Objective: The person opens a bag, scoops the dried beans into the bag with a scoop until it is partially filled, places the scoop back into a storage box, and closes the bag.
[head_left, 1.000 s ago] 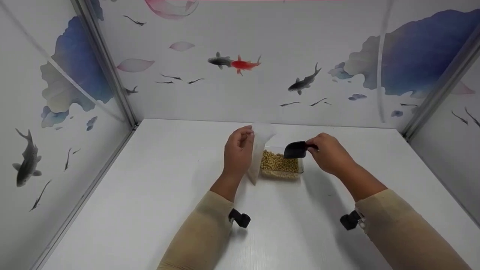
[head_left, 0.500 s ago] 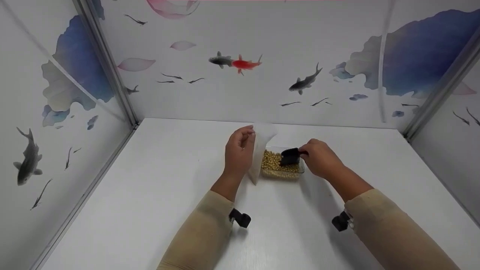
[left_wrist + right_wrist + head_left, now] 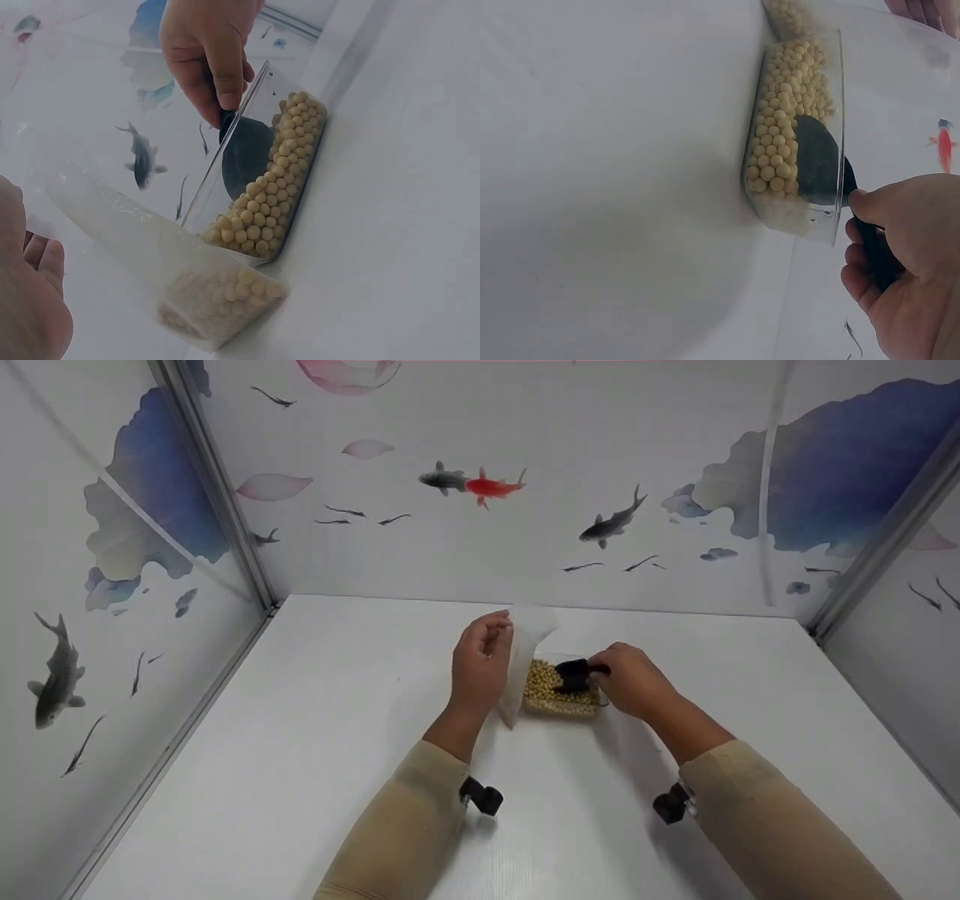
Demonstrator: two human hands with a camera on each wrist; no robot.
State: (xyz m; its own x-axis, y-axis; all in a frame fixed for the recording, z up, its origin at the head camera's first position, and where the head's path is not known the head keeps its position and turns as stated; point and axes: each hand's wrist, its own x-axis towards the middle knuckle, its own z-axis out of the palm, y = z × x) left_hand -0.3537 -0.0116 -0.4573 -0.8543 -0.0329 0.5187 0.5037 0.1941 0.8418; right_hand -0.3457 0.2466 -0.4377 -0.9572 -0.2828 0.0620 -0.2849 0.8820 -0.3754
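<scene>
A clear rectangular container (image 3: 562,709) of round yellow soybeans (image 3: 274,191) stands on the white table. My right hand (image 3: 634,679) grips the handle of a black scoop (image 3: 817,159); its blade is inside the container, down among the soybeans at the right end. Left of the container, a translucent plastic bag (image 3: 124,232) stands upright against it with some soybeans at its bottom. My left hand (image 3: 480,664) holds the bag near its top edge with curled fingers; the fingertips' exact hold is partly hidden.
White panels with painted fish (image 3: 491,486) and lily leaves enclose the table (image 3: 300,780) at the back and sides. Metal posts (image 3: 214,487) stand at the corners. A small black camera (image 3: 484,797) is on each wrist.
My right hand has moved left and down, lowering the scoop from above the container into the soybeans. The left hand and the bag have stayed put.
</scene>
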